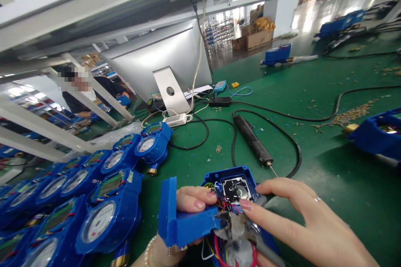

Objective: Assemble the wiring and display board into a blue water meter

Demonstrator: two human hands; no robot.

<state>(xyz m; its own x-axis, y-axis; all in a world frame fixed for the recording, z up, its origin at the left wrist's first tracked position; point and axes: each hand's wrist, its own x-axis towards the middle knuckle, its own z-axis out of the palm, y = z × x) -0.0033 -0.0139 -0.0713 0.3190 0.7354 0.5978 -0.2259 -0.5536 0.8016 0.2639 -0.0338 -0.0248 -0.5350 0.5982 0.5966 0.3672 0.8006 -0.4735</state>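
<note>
At lower centre, the left hand grips the blue cover; the right hand holds pliers at its edge, over the open meter. Best brace it firmly, keeping wires clear.

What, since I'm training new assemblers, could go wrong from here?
The cutting pliers sit right by thin wires and might nick one. They are near the left hand on the blue plastic piece; slipping could pinch skin. The corded screwdriver points its bit toward the right hand and could scratch it.
</note>
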